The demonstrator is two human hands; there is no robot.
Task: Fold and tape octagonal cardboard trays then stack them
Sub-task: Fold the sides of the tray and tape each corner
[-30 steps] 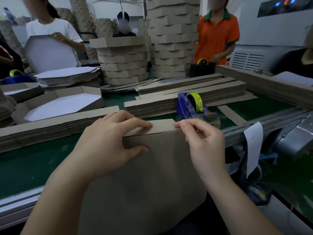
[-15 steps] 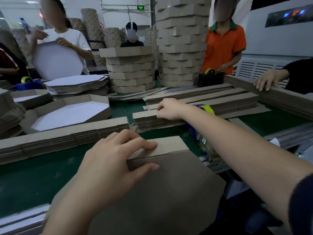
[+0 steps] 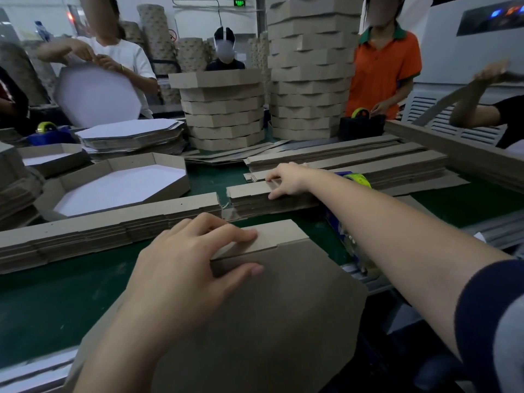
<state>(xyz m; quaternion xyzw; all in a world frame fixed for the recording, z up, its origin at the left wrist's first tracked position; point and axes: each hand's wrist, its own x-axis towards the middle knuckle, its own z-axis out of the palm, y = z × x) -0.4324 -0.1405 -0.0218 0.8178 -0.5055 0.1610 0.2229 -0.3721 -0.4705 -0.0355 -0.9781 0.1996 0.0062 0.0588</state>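
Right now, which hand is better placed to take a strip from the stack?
Right: the right hand is at the strip stack, gripping its top, while the left hand pinches the tray flap.

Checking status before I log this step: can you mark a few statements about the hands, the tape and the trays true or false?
1. The left hand grips the flap of the near cardboard panel. True.
2. The right hand holds the tape dispenser. False: it pinches the top of a stack of cardboard strips; the dispenser sits behind the forearm.
3. An assembled tray with a white inside lies left of the strips. True.
4. No finished trays are stacked yet. False: two tray stacks stand at the far side.
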